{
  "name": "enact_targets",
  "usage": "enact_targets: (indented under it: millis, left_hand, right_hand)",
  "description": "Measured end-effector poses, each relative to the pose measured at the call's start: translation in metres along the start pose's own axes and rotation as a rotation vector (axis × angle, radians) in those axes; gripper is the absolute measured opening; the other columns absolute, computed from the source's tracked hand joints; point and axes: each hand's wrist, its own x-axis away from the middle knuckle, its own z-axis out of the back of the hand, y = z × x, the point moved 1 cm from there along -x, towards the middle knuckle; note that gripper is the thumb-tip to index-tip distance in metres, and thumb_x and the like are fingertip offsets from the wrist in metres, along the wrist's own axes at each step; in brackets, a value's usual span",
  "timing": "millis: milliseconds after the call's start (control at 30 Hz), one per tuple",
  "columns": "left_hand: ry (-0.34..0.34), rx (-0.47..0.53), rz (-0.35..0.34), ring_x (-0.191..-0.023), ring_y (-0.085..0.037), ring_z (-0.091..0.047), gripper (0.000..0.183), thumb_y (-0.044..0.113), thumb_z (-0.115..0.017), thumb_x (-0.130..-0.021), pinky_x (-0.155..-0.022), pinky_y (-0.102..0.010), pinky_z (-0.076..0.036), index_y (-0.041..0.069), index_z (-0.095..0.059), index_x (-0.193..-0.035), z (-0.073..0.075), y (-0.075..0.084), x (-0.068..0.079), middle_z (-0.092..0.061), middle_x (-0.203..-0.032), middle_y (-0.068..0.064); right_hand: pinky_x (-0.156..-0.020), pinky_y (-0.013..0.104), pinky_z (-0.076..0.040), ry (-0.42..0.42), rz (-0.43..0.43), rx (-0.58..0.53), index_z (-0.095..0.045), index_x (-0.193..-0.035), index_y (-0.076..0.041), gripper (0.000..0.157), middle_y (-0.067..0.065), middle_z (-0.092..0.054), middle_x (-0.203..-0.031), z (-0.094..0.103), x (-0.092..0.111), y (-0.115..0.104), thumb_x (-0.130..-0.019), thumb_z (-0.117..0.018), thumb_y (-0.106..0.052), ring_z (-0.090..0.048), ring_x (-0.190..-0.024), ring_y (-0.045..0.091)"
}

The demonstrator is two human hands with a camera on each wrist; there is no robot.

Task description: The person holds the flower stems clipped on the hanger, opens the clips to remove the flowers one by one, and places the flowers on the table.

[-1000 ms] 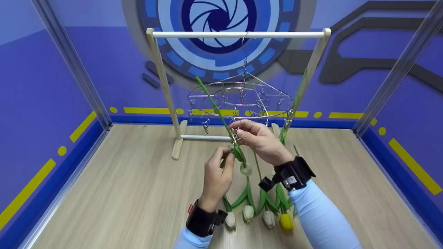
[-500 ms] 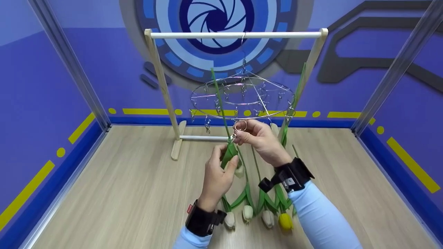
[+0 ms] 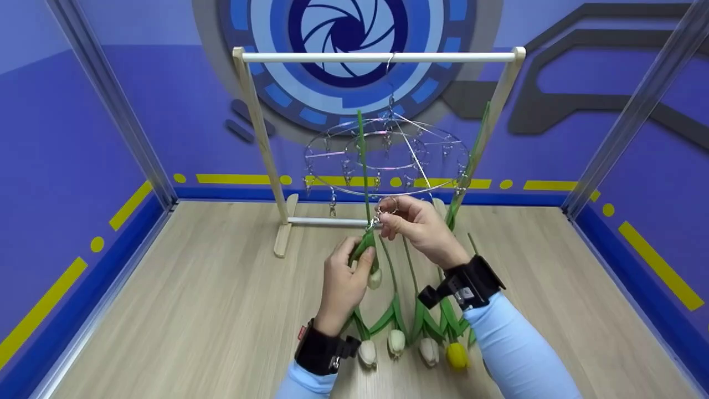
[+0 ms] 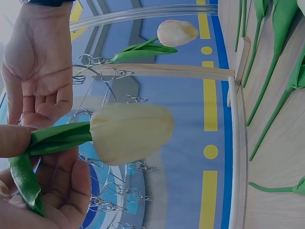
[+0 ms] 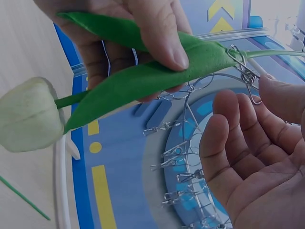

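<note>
My left hand (image 3: pixel 344 280) holds an artificial white tulip (image 4: pixel 133 133) by its green leaves, flower down and stem pointing up. In the right wrist view, the left thumb presses along a leaf. A wire clip (image 5: pixel 247 74) sits around the stem just above the leaves. My right hand (image 3: pixel 418 226) has its thumb and fingers at the free end of that clip, its other fingers loosely bent. The clip belongs to a round metal hanger (image 3: pixel 410 147) carrying several clips. Another white tulip (image 4: pixel 176 32) hangs upside down at the hanger's right side.
The hanger hooks over the white bar (image 3: pixel 321 57) of a wooden-legged rack (image 3: pixel 260 127). Below the hands, several white tulips (image 3: pixel 396 342) and a yellow tulip (image 3: pixel 457 354) lie on the wooden table (image 3: pixel 194 310). Patterned blue panels (image 3: pixel 138 111) enclose the back and sides.
The held tulip's stem has swung from leaning left to nearly upright. The clip now sits on the stem, tilted between the hands. The left hand has shifted its hold on the leaves slightly.
</note>
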Motion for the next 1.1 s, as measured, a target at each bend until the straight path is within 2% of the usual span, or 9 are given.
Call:
enact_targets:
  millis: [267, 467, 700, 800, 933, 1100]
  left_hand:
    - [-0.002, -0.023, -0.017, -0.089, -0.019, -0.066, 0.011, 0.01, -0.065, -0.102, -0.079, -0.034, -0.055, 0.002, -0.069, -0.107, 0.0001, -0.0034, 0.0001, -0.066, -0.095, -0.007]
    - [0.006, -0.012, -0.042, -0.089, -0.019, -0.067, 0.013, 0.013, -0.067, -0.101, -0.08, -0.035, -0.057, 0.001, -0.069, -0.106, -0.0008, -0.004, 0.0, -0.066, -0.094, -0.008]
    - [0.027, -0.026, -0.04, -0.085, -0.016, -0.069, 0.012, 0.016, -0.07, -0.099, -0.077, -0.032, -0.058, 0.005, -0.072, -0.101, -0.0012, -0.003, 0.0, -0.068, -0.09, -0.004]
    - [0.034, -0.029, -0.051, -0.083, -0.016, -0.068, 0.01, 0.015, -0.07, -0.099, -0.075, -0.031, -0.057, 0.006, -0.073, -0.098, -0.0015, -0.0037, 0.0002, -0.068, -0.089, -0.003]
    - [0.043, -0.035, -0.067, -0.081, -0.016, -0.067, 0.008, 0.012, -0.071, -0.098, -0.074, -0.03, -0.056, 0.006, -0.073, -0.095, -0.0011, -0.0028, 0.0001, -0.067, -0.086, -0.003]
    - [0.051, -0.041, -0.068, -0.082, -0.016, -0.067, 0.005, 0.009, -0.072, -0.097, -0.074, -0.031, -0.055, 0.005, -0.073, -0.094, -0.0012, -0.0026, 0.0, -0.067, -0.085, -0.003]
  right_hand:
    - [-0.073, 0.026, -0.055, -0.05, 0.016, 0.017, -0.061, -0.12, 0.011, 0.024, 0.004, -0.067, -0.095, 0.0064, 0.0001, 0.0035, -0.104, -0.06, -0.007, -0.067, -0.079, 0.013]
    - [-0.072, 0.026, -0.056, -0.043, 0.034, 0.017, -0.06, -0.116, 0.014, 0.024, 0.008, -0.066, -0.095, 0.0068, 0.0004, 0.005, -0.104, -0.061, -0.006, -0.067, -0.078, 0.013]
    - [-0.072, 0.026, -0.055, -0.028, 0.028, 0.018, -0.061, -0.115, 0.013, 0.022, 0.021, -0.064, -0.098, 0.0065, 0.001, 0.0071, -0.103, -0.062, -0.006, -0.067, -0.077, 0.014]
    - [-0.072, 0.027, -0.056, -0.025, 0.029, 0.019, -0.062, -0.115, 0.013, 0.023, 0.021, -0.065, -0.097, 0.0067, 0.0009, 0.0075, -0.103, -0.063, -0.006, -0.067, -0.078, 0.014]
    - [-0.073, 0.028, -0.057, -0.024, 0.027, 0.021, -0.061, -0.115, 0.014, 0.025, 0.012, -0.067, -0.095, 0.0076, 0.0005, 0.0088, -0.103, -0.063, -0.008, -0.067, -0.078, 0.013]
    - [-0.072, 0.029, -0.056, -0.025, 0.031, 0.021, -0.06, -0.115, 0.016, 0.025, 0.017, -0.066, -0.095, 0.0076, 0.0007, 0.0103, -0.103, -0.063, -0.007, -0.067, -0.078, 0.014]
